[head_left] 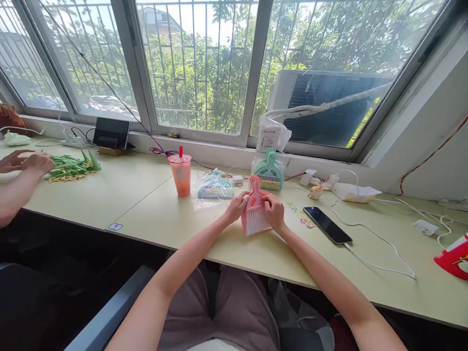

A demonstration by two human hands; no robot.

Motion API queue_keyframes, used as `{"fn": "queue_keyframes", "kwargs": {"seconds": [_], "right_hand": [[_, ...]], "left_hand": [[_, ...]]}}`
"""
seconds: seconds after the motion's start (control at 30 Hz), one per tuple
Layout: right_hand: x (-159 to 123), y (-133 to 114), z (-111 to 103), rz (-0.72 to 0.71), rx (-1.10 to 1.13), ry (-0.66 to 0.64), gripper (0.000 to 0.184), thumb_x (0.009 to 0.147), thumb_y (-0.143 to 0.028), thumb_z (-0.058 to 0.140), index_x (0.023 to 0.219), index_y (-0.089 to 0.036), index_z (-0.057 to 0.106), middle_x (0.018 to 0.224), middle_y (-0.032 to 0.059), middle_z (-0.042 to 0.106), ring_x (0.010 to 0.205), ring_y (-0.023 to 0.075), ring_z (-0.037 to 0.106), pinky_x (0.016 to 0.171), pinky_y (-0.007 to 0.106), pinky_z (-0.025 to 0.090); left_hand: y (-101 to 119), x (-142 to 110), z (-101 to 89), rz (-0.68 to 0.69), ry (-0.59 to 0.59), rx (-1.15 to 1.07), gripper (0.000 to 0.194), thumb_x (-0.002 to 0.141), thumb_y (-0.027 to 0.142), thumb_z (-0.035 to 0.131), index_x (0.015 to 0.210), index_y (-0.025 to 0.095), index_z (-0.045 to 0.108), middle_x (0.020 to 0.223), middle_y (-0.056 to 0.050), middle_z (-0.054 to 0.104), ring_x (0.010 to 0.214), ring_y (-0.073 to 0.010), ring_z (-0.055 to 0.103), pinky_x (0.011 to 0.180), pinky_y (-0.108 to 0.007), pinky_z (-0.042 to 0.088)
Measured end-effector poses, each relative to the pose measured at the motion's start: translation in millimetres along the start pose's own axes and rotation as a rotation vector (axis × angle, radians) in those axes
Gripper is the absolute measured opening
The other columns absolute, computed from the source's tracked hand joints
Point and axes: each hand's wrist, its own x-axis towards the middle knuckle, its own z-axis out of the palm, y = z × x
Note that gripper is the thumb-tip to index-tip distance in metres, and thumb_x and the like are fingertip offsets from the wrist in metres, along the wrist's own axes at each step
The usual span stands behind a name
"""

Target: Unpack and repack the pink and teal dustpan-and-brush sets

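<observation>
A small pink hand brush and dustpan set (256, 220) is held upright just above the table edge, white bristles pointing down. My left hand (237, 207) grips its left side, fingers closed. On the other side my right hand (274, 211) has its fingers closed on the set near the handle. Behind them stand several mint-green brush and dustpan sets (271, 171), partly wrapped in clear plastic. A bluish set (215, 187) lies in clear wrap to the left. Close to my right hand is a strip of colourful stickers (301, 215).
A cup of red drink (182, 176) with a straw stands left of centre. To the right lie a phone (327, 225) on its cable and a red object (453, 258). Far left, another person's hands (31, 163) work beside green pieces (75, 165); a tablet (111, 133) stands near the window.
</observation>
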Motion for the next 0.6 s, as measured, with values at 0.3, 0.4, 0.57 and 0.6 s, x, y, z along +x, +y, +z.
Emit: {"fn": "queue_keyframes", "kwargs": {"seconds": [0.3, 0.4, 0.57, 0.6], "right_hand": [[-0.7, 1.4, -6.5, -0.032, -0.014, -0.056, 0.047, 0.094, -0.043, 0.035, 0.067, -0.018, 0.064, 0.069, 0.0069, 0.067, 0.067, 0.0187, 0.057, 0.067, 0.028, 0.041], [0.5, 6.6, -8.6, 0.023, 0.048, -0.03, 0.045, 0.091, -0.043, 0.04, 0.061, -0.018, 0.062, 0.065, 0.0055, 0.066, 0.067, 0.0182, 0.057, 0.066, 0.028, 0.041], [-0.2, 3.0, -12.6, 0.071, 0.229, -0.019, 0.041, 0.085, -0.044, 0.046, 0.053, -0.019, 0.054, 0.058, 0.0029, 0.061, 0.059, 0.016, 0.052, 0.061, 0.028, 0.04], [-0.3, 0.6, -16.3, 0.064, 0.296, -0.022, 0.043, 0.086, -0.045, 0.044, 0.051, -0.02, 0.05, 0.055, 0.002, 0.057, 0.056, 0.0152, 0.05, 0.058, 0.027, 0.04]], "left_hand": [[-6.3, -1.4, -3.1, 0.056, -0.023, 0.021, 0.048, 0.097, 0.044, 0.032, 0.118, 0.015, 0.063, 0.081, -0.003, 0.068, 0.074, -0.0162, 0.059, 0.073, -0.027, 0.044], [-8.5, 1.8, 1.0, 0.052, -0.05, 0.006, 0.049, 0.097, 0.044, 0.032, 0.12, 0.015, 0.063, 0.091, -0.005, 0.071, 0.083, -0.0179, 0.061, 0.078, -0.028, 0.046], [-19.5, 8.1, -0.3, -0.021, -0.06, -0.022, 0.047, 0.096, 0.041, 0.033, 0.122, 0.016, 0.063, 0.109, -0.007, 0.071, 0.096, -0.0206, 0.063, 0.086, -0.031, 0.048], [-23.4, 9.7, -4.2, -0.058, -0.042, -0.011, 0.045, 0.096, 0.04, 0.033, 0.12, 0.016, 0.064, 0.108, -0.008, 0.071, 0.096, -0.0211, 0.063, 0.085, -0.031, 0.048]]}}
